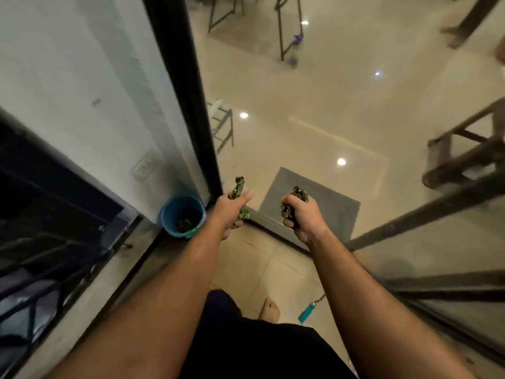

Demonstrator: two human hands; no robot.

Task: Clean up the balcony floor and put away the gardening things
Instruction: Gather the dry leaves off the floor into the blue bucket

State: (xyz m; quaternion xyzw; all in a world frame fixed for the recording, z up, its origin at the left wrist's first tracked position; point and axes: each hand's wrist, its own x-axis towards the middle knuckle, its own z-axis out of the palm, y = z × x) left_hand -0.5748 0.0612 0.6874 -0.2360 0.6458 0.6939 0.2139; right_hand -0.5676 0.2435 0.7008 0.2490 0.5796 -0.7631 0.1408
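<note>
We clutch leaf scraps [237,193] in left hand [229,212] and right hand [299,217]; best released directly over the blue bucket [170,214] at nine o'clock.

Glossy beige tiled floor [314,105] reflects ceiling lights; black door frame [191,91] left of centre; grey mat [328,203] at threshold; wooden furniture [464,157] right.

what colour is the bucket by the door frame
Blue, best seen in the head view: the bucket.
</note>
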